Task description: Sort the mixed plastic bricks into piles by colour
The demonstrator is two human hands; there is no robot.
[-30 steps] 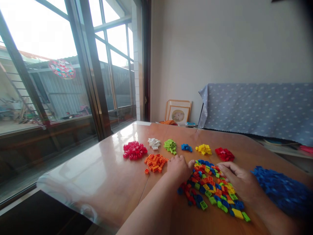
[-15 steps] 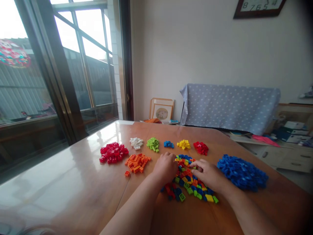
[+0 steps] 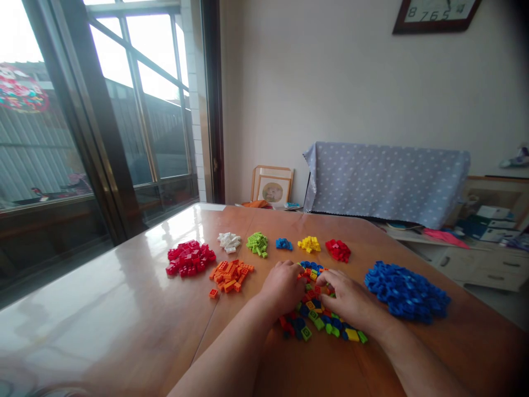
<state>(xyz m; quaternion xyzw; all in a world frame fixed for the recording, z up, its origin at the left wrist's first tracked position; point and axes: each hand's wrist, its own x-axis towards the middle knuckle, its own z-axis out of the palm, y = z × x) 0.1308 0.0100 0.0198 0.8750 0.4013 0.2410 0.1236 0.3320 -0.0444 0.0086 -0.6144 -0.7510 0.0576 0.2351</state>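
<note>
Table [image 3: 124, 309]: heaps spaced so our colours don't mingle.
Mixed bricks [image 3: 318, 323]: between our hands, easily reached.
Big blue heap [image 3: 407, 292]: towards the right edge.
Left hand [image 3: 281, 286]: curled over bricks; grip, we can't tell.
Right hand [image 3: 349, 298]: thumb, finger apart.
Small blue heap [image 3: 284, 243]: towards far edge.

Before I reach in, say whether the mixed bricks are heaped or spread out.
Spread out: the mixed bricks lie in a low, loose patch on the table, many side by side.
</note>
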